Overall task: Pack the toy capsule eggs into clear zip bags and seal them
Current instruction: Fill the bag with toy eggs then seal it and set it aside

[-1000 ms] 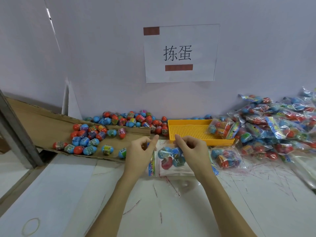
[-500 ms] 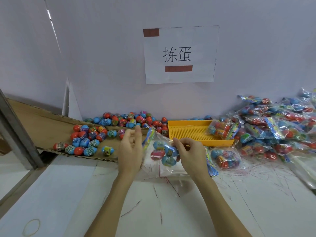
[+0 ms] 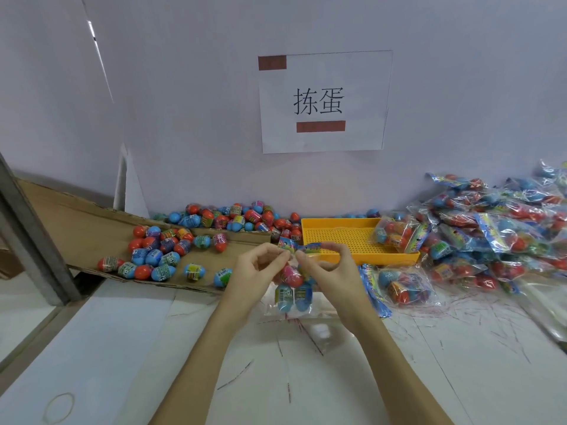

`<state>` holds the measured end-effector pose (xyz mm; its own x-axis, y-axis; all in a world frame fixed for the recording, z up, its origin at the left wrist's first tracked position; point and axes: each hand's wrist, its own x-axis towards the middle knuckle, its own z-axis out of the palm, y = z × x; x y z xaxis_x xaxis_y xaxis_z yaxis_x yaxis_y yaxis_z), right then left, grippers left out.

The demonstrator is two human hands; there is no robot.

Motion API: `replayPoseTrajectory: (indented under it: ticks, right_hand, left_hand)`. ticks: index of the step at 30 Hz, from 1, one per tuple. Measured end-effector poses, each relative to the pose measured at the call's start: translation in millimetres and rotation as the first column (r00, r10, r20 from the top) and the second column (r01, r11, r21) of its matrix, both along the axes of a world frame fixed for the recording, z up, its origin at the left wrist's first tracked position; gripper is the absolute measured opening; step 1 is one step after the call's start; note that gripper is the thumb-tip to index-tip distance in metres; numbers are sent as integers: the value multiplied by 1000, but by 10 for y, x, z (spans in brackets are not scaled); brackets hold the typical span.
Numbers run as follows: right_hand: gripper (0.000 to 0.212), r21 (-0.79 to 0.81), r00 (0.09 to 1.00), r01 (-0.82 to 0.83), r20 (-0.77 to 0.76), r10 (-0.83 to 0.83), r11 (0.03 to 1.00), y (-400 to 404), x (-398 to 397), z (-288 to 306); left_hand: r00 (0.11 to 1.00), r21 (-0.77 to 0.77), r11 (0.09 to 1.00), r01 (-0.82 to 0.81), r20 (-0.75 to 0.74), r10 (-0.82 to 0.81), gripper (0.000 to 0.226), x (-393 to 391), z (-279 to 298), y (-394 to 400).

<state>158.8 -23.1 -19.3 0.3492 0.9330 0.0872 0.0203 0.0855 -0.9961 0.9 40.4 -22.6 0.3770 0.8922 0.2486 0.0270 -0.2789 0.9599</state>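
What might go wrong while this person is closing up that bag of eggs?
Both hands, left and right, pinch only the top strip of the bag, so the eggs hanging inside could pull it loose. If the seal closes unevenly, an egg may slip out. A dropped bag could land among the loose eggs on the sloping cardboard.

A white paper sign [image 3: 325,101] taped to the wall carries two large black characters, 拣蛋, in its middle. A brown-red bar in its top left corner and a second one under the characters cover whatever else is printed there. The eggs [image 3: 159,253] wear printed wrap labels, and the bags [image 3: 497,231] have colourful printed header strips, but the print on both is too small and blurred to read.
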Motion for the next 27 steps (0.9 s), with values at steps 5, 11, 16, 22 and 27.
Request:
replayPoseTrajectory:
  ticks: [5, 11, 16, 22, 27]
  right_hand:
    - [32, 87, 990, 134, 35, -137, 987, 16, 42, -29]
    - [57, -7, 973, 208, -96, -208, 978, -19, 135, 9]
    - [53, -123, 995, 98, 16, -96, 988, -40, 164, 36]
    - [62, -93, 984, 30, 179, -13, 995, -86, 133, 91]
    - [49, -100, 999, -19, 24, 21, 995, -75, 36, 64]
  left_hand:
    - [995, -208, 978, 22, 103, 0, 52, 7, 56, -7]
    - [998, -300, 954, 16, 68, 4, 33, -24, -6, 22]
    - [996, -349, 937, 26, 86, 5, 14, -13, 8, 48]
    - [985, -337, 936, -102, 97, 142, 18, 13, -12, 44]
    - [964, -63, 962, -266, -14, 265, 12, 43, -65, 46]
